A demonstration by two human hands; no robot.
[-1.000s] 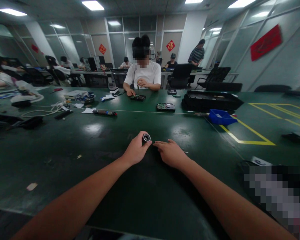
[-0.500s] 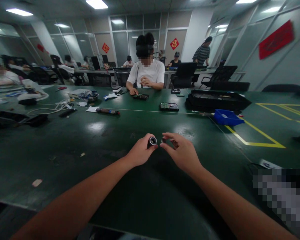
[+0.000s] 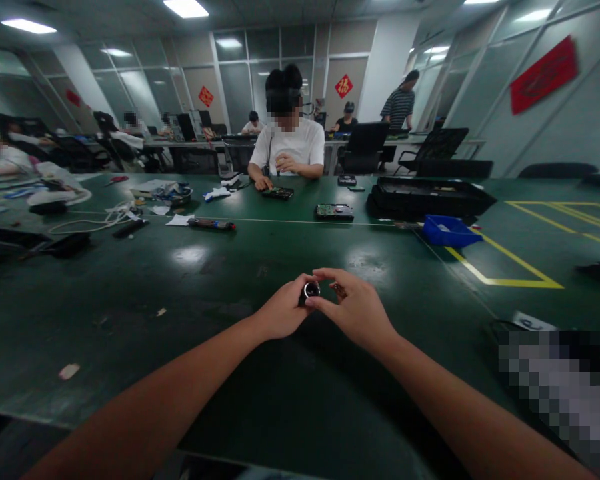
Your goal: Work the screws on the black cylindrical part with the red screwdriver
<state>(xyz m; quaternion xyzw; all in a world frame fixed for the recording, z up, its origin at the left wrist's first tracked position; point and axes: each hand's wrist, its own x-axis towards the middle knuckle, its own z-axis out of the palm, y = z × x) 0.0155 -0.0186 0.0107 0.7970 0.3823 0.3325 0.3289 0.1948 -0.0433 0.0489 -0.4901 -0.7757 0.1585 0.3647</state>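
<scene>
My left hand (image 3: 285, 308) is closed around a black flashlight-like tube (image 3: 311, 291), its silver-rimmed round end turned toward me. My right hand (image 3: 357, 308) meets it from the other side, thumb and index finger curved over the rim in a pinch. A small round cap seems to be between those fingertips, but they mostly hide it. The other fingers of this hand are curled in. Both hands are above the green table (image 3: 220, 387), near its middle.
Across the table a person in a white shirt (image 3: 293, 143) handles a circuard-like dark device (image 3: 278, 193). Nearby lie a hard drive (image 3: 334, 211), black tray (image 3: 430, 199), blue bin (image 3: 450, 231), screwdriver-like tool (image 3: 213, 224) and white cable (image 3: 97, 223). A blurred-out object (image 3: 565, 393) is at right.
My right hand has moved left, bringing its pinched fingers from just beside the tube onto its rim. The small round cap, visible before, is now mostly hidden. The view has shifted slightly.
</scene>
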